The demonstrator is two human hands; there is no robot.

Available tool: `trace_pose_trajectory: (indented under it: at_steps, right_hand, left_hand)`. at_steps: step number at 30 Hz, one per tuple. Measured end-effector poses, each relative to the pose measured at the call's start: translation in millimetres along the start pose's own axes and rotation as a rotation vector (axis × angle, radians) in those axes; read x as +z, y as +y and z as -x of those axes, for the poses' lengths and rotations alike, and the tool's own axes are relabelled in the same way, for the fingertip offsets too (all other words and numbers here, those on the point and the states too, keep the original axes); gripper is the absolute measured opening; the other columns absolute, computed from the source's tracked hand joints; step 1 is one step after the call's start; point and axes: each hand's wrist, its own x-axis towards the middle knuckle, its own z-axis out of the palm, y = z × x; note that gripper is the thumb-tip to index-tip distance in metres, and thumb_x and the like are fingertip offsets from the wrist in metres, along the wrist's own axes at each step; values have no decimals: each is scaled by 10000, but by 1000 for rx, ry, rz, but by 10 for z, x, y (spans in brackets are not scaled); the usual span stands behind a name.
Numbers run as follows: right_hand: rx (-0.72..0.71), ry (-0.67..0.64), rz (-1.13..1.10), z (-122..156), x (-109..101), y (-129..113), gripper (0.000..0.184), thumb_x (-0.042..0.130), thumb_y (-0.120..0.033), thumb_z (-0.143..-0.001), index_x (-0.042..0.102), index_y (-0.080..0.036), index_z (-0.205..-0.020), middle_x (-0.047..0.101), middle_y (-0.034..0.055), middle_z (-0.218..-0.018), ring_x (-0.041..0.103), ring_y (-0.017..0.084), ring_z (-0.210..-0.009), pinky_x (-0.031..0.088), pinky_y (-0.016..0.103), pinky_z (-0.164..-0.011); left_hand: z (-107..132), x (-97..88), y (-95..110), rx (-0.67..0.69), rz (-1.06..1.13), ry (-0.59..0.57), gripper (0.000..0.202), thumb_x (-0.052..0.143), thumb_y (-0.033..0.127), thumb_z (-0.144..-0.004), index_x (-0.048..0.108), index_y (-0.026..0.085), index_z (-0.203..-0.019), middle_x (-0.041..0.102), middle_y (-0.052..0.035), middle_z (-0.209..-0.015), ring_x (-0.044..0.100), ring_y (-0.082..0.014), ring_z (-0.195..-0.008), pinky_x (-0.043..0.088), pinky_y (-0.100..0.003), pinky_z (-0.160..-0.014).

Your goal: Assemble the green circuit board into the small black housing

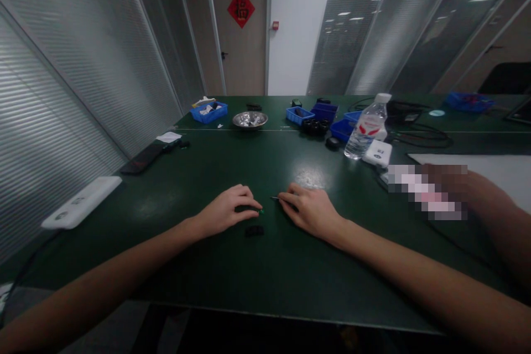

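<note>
Thumb and forefinger of the left hand (228, 209) are narrowly pinching a small green piece (261, 212) over the middle of the green surface (203, 282); fingers of the right hand (312, 210) are closing around a thin tool (274, 197), its tip pointing left. A black piece (254, 230) is lying nearer the near edge. A metal bowl (250, 120) is sitting toward the far edge.
</note>
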Motion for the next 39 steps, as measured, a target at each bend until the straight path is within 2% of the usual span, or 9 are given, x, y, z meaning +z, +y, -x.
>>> trace_pose_trajectory:
  at_steps: [6, 13, 17, 20, 25, 33, 35, 39]
  right_hand:
    - [-6, 11, -5, -1, 13, 3, 318, 440, -345, -1058, 714, -250, -1190, 656, 43, -993, 569, 128, -698, 299, 277, -571]
    - [-10, 12, -9, 3, 14, 0, 315, 448, -339, -1056, 708, -236, -1201, 653, 46, -1001, 576, 128, -716, 313, 279, -571]
    - [-6, 0, -10, 1, 16, 9, 319, 443, -341, -1057, 705, -237, -1206, 652, 48, -1017, 576, 127, -715, 322, 275, -576]
    - [-6, -15, -18, -1, 16, 16, 319, 441, -342, -1058, 703, -236, -1204, 650, 51, -1017, 581, 130, -740, 327, 269, -581]
    - [5, -18, -15, -6, 23, 12, 336, 418, -359, -1066, 702, -245, -1204, 649, 48, -1007, 573, 131, -725, 315, 274, -577]
    - [10, -21, -25, -10, 27, 14, 333, 425, -353, -1062, 702, -246, -1211, 651, 56, -1020, 568, 126, -720, 305, 271, -578]
    - [11, -23, -24, -13, 23, 12, 336, 420, -357, -1063, 699, -248, -1217, 653, 55, -1028, 569, 128, -722, 305, 269, -578]
    - [8, -27, -30, -19, 20, 9, 341, 414, -359, -1065, 694, -246, -1223, 654, 54, -1034, 574, 133, -727, 305, 268, -576]
  left_hand:
    - [-7, 2, 68, -27, 47, 6, 158, 635, 283, -983, 742, 216, -1078, 628, -52, -1042, 591, -199, -989, 468, -323, -864]
    - [10, 14, 49, 10, 43, 2, 160, 599, 214, -992, 726, 208, -1088, 641, -62, -1061, 596, -200, -1001, 477, -334, -879]
    - [14, 12, 66, -50, 77, 23, 190, 573, 154, -982, 690, 194, -1126, 657, -58, -1079, 609, -188, -976, 498, -316, -844]
    - [13, 12, 98, -79, 47, 47, 159, 605, 178, -964, 687, 184, -1100, 654, -56, -1045, 610, -184, -941, 499, -310, -822]
    - [20, 22, 101, -22, -25, 36, 139, 685, 275, -944, 726, 202, -1056, 657, -51, -1031, 604, -203, -987, 485, -336, -863]
    - [24, 27, 84, 6, -38, 32, 242, 583, 139, -975, 719, 221, -1157, 652, -47, -1074, 599, -186, -1017, 484, -329, -886]
    - [22, 27, 99, -24, -23, 44, 246, 593, 159, -974, 698, 208, -1191, 656, -52, -1083, 602, -188, -1010, 494, -332, -881]
    - [16, 33, 108, -67, -57, 53, 222, 674, 300, -957, 722, 205, -1151, 658, -59, -1079, 599, -209, -1013, 499, -355, -878]
